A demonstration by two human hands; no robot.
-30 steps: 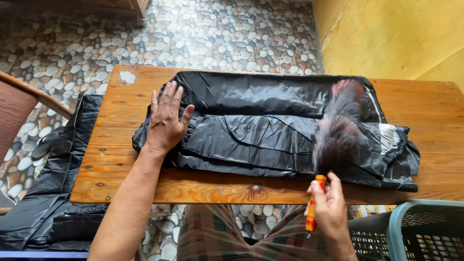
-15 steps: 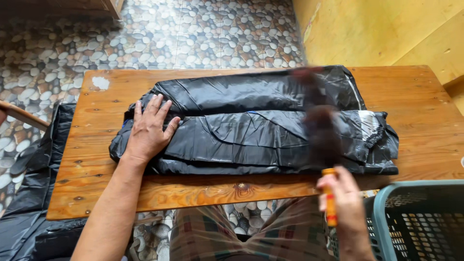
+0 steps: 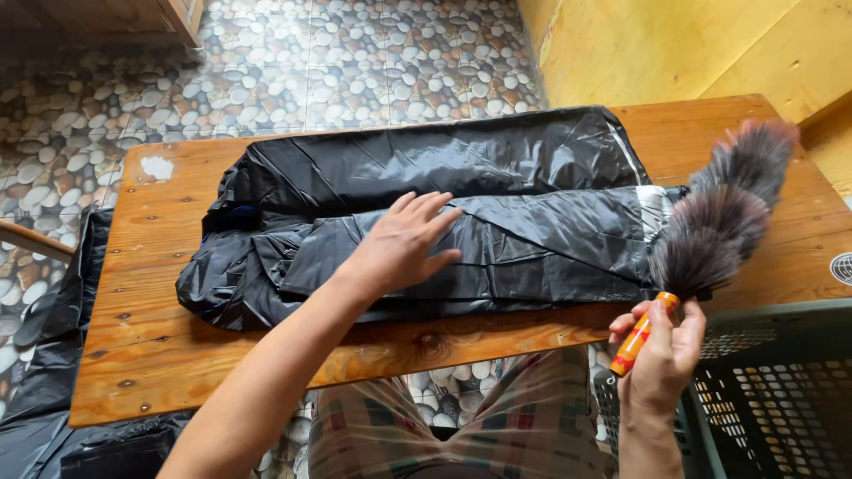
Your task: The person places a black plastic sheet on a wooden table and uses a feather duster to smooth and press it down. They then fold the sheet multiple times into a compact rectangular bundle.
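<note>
We are pressing our left hand (image 3: 404,244), fingers spread, on one black garment (image 3: 426,217) mid-tabletop; our right hand (image 3: 661,355) is gripping one feather duster (image 3: 710,226) near the front-right edge.

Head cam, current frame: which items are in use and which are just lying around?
In use:
- left hand, flat on the black plastic sheeting
- right hand, gripping the feather duster by its orange handle
- wooden table

Lying about:
- green mesh basket, lower right
- more black plastic on the floor, left
</note>
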